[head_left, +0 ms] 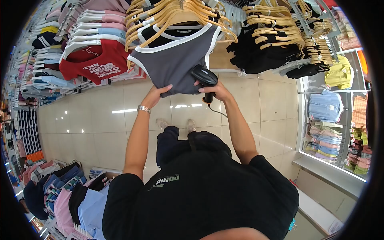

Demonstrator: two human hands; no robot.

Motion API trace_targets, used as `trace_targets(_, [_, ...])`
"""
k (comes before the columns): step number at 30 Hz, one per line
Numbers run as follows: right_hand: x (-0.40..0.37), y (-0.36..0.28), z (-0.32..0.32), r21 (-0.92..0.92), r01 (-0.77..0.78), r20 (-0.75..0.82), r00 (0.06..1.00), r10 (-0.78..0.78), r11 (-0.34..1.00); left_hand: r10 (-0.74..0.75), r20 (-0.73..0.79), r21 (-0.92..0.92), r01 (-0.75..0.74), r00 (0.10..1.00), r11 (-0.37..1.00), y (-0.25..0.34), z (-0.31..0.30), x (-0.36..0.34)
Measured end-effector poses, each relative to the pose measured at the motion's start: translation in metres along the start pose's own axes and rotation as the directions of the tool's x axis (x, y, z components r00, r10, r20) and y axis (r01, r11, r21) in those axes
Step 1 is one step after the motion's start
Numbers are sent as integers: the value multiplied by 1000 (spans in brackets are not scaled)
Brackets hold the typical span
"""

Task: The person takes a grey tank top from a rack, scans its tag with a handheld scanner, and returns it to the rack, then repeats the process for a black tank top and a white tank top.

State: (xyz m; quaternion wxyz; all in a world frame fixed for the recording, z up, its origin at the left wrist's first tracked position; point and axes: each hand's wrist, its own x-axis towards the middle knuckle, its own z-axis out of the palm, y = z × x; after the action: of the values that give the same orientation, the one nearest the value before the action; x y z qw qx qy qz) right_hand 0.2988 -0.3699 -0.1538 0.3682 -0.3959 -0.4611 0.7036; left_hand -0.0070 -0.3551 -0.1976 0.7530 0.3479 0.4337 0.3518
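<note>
A dark grey tank top [172, 60] with white trim hangs from a wooden hanger [182, 18] at the front of a rack. My left hand [154, 96] pinches the lower left edge of the top, thumb on the fabric. In my right hand [218, 91] is a black barcode scanner [209, 78], its head over the right side of the top and a cable running down from its handle. The right fingertips also reach the fabric's edge; the hem beneath is partly hidden.
A red printed shirt [96, 62] hangs on the left rack. Black garments [260, 52] on wooden hangers are at the right. Shelves with a blue shirt [326, 106] stand far right. Folded clothes [68, 192] lie lower left. Tiled floor [104, 120] lies between.
</note>
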Motion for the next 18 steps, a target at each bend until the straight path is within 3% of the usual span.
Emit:
trace_targets(3, [-26, 3, 4, 75, 46, -14, 999, -45, 996, 84, -4, 67, -84, 996, 994, -12, 6, -26])
trace_targets(6, [-51, 6, 1, 129, 1, 15, 1000, -3, 992, 49, -45, 78, -45, 998, 996, -19, 13, -54])
trace_targets(10, [-81, -4, 3, -4, -44, 86, 995, 44, 999, 5, -113, 128, 9, 994, 992, -32, 21, -85])
trace_targets(14, [-101, -12, -2, -77, -58, 123, 990, 67, 995, -35, -135, 62, 44, 990, 997, -54, 15, -105])
trace_targets(18, [-116, -23, -7, -128, -144, 79, 985, 155, 981, -7, -196, 72, 22, 981, 997, -58, 19, -121])
